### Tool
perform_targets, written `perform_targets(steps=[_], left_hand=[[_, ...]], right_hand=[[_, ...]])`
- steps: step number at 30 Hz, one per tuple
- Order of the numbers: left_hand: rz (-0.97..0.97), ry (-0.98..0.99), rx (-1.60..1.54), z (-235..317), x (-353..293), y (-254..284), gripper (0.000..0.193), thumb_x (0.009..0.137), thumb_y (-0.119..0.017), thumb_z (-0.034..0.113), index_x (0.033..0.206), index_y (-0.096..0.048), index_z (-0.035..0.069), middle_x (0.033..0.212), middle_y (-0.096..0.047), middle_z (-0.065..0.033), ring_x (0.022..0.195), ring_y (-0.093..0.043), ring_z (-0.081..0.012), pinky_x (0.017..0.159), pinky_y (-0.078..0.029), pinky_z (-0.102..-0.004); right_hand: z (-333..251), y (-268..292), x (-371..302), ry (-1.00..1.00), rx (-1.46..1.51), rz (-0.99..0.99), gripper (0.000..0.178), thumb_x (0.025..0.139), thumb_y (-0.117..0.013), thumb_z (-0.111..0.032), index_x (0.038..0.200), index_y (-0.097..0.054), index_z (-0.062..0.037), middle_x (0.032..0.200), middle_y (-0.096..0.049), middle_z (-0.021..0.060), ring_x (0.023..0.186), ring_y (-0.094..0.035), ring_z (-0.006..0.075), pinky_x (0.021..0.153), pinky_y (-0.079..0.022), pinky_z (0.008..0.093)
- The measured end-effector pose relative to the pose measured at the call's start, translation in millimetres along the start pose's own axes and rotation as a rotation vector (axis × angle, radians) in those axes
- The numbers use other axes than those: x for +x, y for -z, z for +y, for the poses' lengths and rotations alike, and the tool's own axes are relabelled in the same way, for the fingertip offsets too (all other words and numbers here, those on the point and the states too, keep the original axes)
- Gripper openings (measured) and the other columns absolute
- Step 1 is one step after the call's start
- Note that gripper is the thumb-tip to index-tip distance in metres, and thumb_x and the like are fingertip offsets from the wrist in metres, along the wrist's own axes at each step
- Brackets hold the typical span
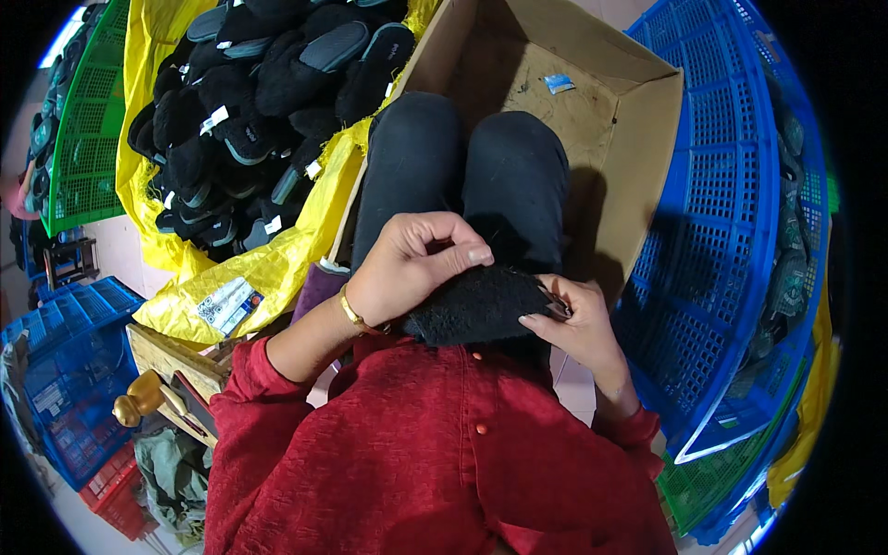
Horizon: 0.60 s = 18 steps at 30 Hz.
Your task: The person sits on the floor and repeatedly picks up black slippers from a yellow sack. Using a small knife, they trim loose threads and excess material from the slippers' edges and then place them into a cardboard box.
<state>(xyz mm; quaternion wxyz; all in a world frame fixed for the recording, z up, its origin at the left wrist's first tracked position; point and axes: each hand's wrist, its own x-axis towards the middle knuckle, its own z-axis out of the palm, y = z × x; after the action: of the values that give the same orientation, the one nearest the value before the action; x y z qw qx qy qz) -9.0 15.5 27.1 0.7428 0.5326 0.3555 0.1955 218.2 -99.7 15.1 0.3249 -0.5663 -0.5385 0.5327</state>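
Observation:
A black fuzzy slipper [486, 305] lies across my lap, its plush side up. My right hand [585, 319] grips its right end, thumb on top and fingers beneath. A small dark, shiny piece shows by those fingers, too small to name. Over the slipper's upper left edge is my left hand [412, 259], thumb and forefinger pinched together. What that pinch holds, if anything, is too fine to make out. A gold-coloured bracelet [351, 313] circles the left wrist.
Many black slippers with grey soles [268, 120] fill a yellow sack [314, 227] at the far left. A cardboard box [643, 139] with a blue packet [559, 84] stands beyond my knees. Blue baskets [703, 213] crowd the right; a wooden-framed stand [171, 361] is at left.

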Motion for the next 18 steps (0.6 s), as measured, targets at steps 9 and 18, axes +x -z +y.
perform_targets(steps=[9,18], left_hand=[[0.107,-0.144,0.115,1.4,-4.4,-14.4,0.008,0.092,-0.062,0.01,0.088,-0.063,0.003,0.101,-0.061,-0.0053,0.084,-0.056,-0.0089,0.074,-0.046,-0.0232],[0.178,-0.349,0.337,4.9,-7.4,-20.3,0.007,0.087,-0.067,0.006,0.083,-0.062,0.002,0.09,-0.062,-0.0074,0.094,-0.059,-0.0198,0.082,-0.047,-0.0305]], right_hand=[[-32.8,18.9,1.3,0.019,-0.534,0.058,0.037,0.091,-0.058,-0.04,0.09,-0.056,-0.0037,0.07,-0.06,0.0129,0.067,-0.063,0.031,0.058,-0.047,0.0377],[-59.4,16.0,17.2,0.028,-0.813,-0.094,0.038,0.089,-0.06,-0.042,0.075,-0.055,-0.007,0.061,-0.059,0.0119,0.057,-0.062,0.029,0.052,-0.046,0.0381]])
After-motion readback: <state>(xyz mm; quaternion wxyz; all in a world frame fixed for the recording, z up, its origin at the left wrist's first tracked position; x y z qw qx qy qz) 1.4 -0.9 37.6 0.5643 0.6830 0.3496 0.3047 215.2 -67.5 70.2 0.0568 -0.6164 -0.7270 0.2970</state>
